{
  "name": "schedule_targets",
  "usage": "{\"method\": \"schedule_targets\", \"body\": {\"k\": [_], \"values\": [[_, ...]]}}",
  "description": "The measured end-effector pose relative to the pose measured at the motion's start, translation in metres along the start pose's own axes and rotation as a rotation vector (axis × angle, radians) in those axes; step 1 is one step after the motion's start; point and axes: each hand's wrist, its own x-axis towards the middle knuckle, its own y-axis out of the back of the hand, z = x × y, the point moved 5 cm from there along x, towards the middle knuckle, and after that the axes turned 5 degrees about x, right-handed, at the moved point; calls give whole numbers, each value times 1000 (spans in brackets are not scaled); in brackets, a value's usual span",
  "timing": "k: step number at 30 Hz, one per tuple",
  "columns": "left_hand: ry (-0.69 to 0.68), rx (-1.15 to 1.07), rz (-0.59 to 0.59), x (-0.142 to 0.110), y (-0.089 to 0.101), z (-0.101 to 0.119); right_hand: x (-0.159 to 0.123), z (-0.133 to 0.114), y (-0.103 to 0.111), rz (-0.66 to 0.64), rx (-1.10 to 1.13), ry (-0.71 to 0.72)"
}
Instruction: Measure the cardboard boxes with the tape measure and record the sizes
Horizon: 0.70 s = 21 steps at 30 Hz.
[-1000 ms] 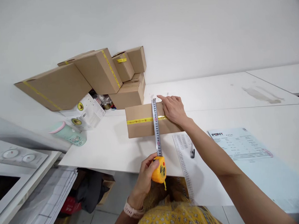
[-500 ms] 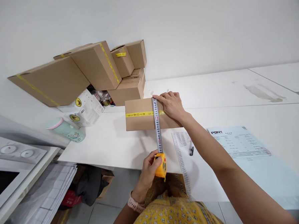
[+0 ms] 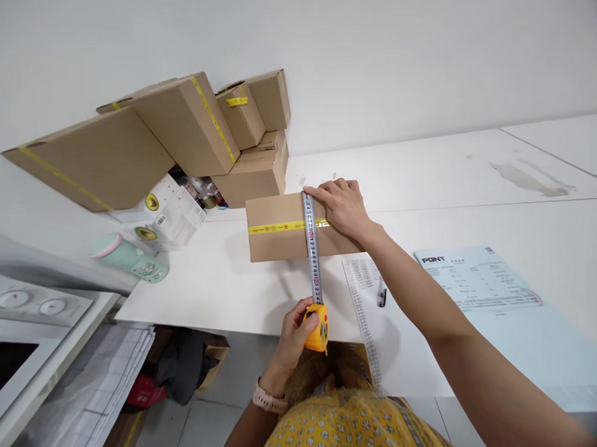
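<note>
A small cardboard box point(image 3: 276, 234) with a yellow tape band lies on the white table point(image 3: 222, 287). My left hand point(image 3: 293, 337) grips the yellow tape measure case point(image 3: 317, 328) just off the table's near edge. Its metal blade point(image 3: 312, 249) runs up across the box top to the far edge. My right hand point(image 3: 342, 208) rests on the box's right part, fingers pressing the blade's end down at that far edge.
Several taped cardboard boxes point(image 3: 184, 133) are piled against the wall at back left, over white cartons point(image 3: 170, 213) and a mint-green bottle point(image 3: 130, 257). A pen point(image 3: 381, 292) and printed sheets point(image 3: 476, 281) lie right of the box. A stack of papers point(image 3: 87, 388) sits lower left.
The view has shifted slightly, so the box and pile sit a little higher and further left. Both hands keep the tape stretched over the box; the case has drawn a bit closer to the table edge.
</note>
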Motion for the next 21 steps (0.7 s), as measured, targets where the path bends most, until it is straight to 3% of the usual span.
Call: {"method": "schedule_targets", "body": {"k": [10,14,17,21], "values": [[-37,29,-66,-2,-2,0,-1,-3,2,28,-36,-25],[-154,50,-92,-20,-5,13,-4,-13,5,89,-58,-68],[-245,106,-63,-34,-3,26,-18,-24,1,100,-66,-43],[-266,159,-37,-42,3,29,-54,-35,-18,83,-43,15]]}}
